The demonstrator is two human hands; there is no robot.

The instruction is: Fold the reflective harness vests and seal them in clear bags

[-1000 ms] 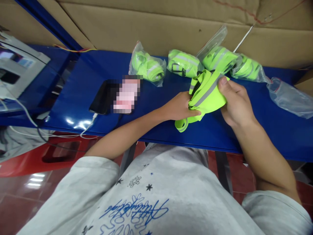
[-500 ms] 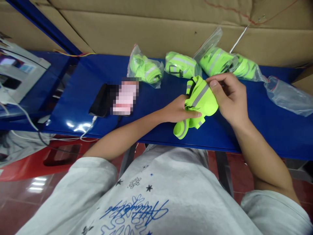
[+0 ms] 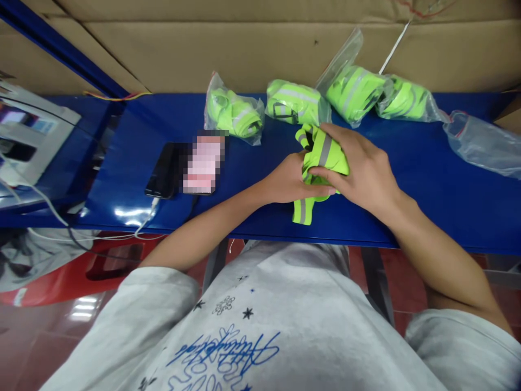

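Observation:
A bundle of neon yellow-green reflective strap [image 3: 324,150] with a grey stripe is held between both hands above the blue table. My left hand [image 3: 287,180] grips it from the left, thumb laid across the lower front. My right hand [image 3: 362,165] wraps over its right side, fingers behind the top and thumb pressed on the front. One strap end hangs below the left thumb, and a smaller loop sticks out at the top left. The fingertips behind the bundle are hidden.
Along the back of the blue table [image 3: 439,206] lie several clear bags of the same strap, such as this bag [image 3: 297,103]. An unfilled plastic bag [image 3: 482,144] lies at right. A black phone [image 3: 163,171] on a cable and a lit phone [image 3: 202,165] lie at left.
My right hand has moved left and closed over the bundle, which is now folded more tightly. The loop that bulged out at its right side is pressed in.

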